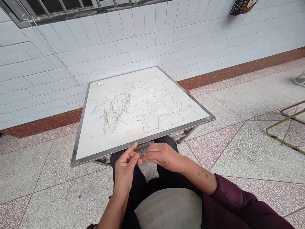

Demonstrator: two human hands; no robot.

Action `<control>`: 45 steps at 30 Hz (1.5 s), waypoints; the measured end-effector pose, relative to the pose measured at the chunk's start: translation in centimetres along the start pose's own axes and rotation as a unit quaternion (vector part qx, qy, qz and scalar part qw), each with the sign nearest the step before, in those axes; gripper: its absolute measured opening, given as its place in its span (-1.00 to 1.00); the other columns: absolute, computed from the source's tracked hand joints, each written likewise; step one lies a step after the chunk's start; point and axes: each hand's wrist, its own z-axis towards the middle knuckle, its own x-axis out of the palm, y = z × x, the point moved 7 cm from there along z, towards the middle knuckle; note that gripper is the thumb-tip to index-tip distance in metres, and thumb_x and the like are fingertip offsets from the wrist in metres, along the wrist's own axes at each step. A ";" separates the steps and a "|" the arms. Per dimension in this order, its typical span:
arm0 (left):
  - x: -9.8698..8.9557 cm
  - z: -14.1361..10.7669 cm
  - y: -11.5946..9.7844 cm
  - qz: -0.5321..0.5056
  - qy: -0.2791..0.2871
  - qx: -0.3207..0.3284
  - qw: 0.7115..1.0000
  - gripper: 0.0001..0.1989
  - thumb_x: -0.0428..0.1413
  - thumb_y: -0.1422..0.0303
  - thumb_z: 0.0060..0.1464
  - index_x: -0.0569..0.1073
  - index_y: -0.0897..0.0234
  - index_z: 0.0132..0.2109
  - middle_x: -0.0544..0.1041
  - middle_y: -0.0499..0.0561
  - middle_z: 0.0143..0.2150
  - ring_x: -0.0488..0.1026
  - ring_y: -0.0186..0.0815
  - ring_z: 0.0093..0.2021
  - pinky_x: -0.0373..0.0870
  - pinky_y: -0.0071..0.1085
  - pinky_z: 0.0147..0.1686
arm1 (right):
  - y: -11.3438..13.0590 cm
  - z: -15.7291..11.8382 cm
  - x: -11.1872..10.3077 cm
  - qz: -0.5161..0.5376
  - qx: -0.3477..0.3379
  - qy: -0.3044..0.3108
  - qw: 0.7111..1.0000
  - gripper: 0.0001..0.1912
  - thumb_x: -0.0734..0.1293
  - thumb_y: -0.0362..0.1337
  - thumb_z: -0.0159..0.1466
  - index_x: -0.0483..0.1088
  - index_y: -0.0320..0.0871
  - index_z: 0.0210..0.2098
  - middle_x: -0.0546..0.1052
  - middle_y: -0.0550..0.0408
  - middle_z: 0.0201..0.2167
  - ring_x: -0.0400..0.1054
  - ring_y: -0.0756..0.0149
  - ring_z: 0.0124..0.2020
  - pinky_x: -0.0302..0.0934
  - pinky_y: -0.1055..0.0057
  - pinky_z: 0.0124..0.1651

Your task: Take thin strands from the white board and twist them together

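Observation:
Both hands are close together over the lap, just in front of the table's near edge. My left hand (128, 162) pinches a thin wire (116, 149), which arcs out to the left along the table edge; a tan wrap covers one fingertip. Right beside it, my right hand (162, 156) is closed, its fingertips meeting the wire near the left fingers. On the white tabletop (114, 82) lie many thin bent wires: a tangled heap (111, 109) at the left and zigzag pieces (158, 116) spread over the right.
A small red and white item (98, 84) sits at the table's far left corner. The tiled wall (107, 54) stands behind the table. Metal stool legs (274, 133) are on the floor at the right. A patterned bag (240, 7) hangs at the upper right.

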 end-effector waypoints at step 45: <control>0.7 -0.8 0.2 -0.014 0.036 -0.010 0.999 -0.44 0.32 0.30 -0.02 0.45 0.13 0.16 0.51 -0.09 -0.34 0.39 -0.41 -0.35 0.35 -0.43 -0.21 | -5.4 -3.0 3.6 0.534 0.323 -0.147 0.767 -0.71 0.43 -0.06 0.20 0.44 -0.18 -0.33 0.46 0.19 -0.45 0.29 0.50 -0.52 0.23 0.52 -0.46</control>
